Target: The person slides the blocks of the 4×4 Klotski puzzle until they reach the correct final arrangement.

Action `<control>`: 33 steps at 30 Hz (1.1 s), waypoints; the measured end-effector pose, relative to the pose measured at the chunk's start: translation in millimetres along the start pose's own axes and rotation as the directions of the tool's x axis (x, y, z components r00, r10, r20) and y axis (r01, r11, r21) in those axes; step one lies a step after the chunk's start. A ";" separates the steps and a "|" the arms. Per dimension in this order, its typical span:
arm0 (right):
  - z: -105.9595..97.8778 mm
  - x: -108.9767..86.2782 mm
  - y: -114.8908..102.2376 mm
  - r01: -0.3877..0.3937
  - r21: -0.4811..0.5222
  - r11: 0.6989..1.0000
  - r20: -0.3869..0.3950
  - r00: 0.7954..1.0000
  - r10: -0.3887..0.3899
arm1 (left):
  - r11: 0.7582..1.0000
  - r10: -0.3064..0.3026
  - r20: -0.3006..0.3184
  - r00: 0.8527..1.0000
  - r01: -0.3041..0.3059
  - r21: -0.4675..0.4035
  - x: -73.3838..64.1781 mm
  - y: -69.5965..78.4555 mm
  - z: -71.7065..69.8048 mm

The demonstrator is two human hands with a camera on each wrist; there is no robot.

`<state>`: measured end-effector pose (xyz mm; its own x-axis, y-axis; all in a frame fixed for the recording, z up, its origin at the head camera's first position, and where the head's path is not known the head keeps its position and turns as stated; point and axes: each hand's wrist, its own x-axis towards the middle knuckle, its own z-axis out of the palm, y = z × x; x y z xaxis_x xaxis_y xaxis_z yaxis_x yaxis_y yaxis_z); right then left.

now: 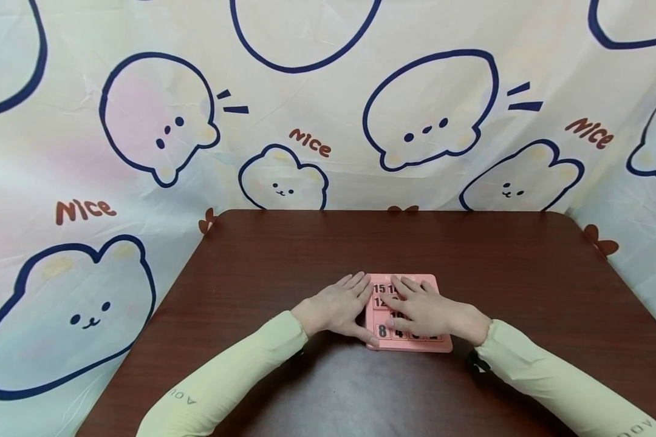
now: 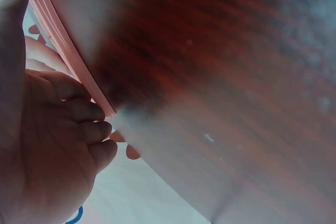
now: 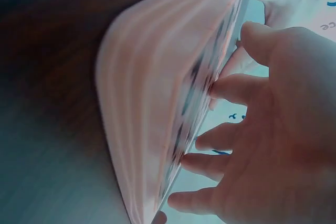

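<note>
A pink number sliding puzzle (image 1: 410, 347) lies flat on the brown table, its black-numbered tiles facing up. Along its left edge rests my left hand (image 1: 341, 306), fingers stretched toward the far left corner and thumb at the near left corner. The left wrist view shows those fingers (image 2: 86, 109) right against the pink side wall. My right hand (image 1: 429, 309) reaches over the puzzle from the right, fingers spread, with fingertips on the tiles. It hides several of the middle and right tiles. In the right wrist view, the right fingers (image 3: 210, 165) are nearly straight at the tile face.
The dark brown table (image 1: 284, 255) extends around the puzzle on every side. Behind it and at both sides hangs a pale cloth (image 1: 350, 182) printed with cartoon bears and the word "Nice". Light green sleeves (image 1: 235, 370) cover both forearms.
</note>
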<state>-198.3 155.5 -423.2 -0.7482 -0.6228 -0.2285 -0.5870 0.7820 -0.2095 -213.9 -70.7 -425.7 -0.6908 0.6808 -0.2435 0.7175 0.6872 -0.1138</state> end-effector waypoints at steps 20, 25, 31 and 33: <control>13.7 -22.7 -15.2 0.082 -0.063 0.995 -0.072 0.994 -0.086 | 1.000 0.006 -0.023 1.000 -0.005 0.013 1.3 2.8 0.6; 12.7 -23.6 -14.1 0.084 -0.047 0.995 -0.079 0.993 -0.087 | 1.000 0.010 -0.021 1.000 -0.009 0.008 1.7 3.2 0.9; 1.0 -9.7 -5.3 0.061 -0.020 0.998 -0.075 0.995 -0.062 | 1.000 0.004 -0.014 1.000 -0.004 0.011 1.1 2.5 0.8; -2.9 -1.8 -1.3 0.039 -0.014 0.999 -0.073 0.997 -0.040 | 1.000 0.001 -0.014 1.000 -0.001 0.013 0.7 2.5 0.5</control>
<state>-197.1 155.6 -419.7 -0.7448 -0.6501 -0.1504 -0.6200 0.7575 -0.2044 -212.5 -68.6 -426.7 -0.6914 0.6848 -0.2300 0.7190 0.6834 -0.1265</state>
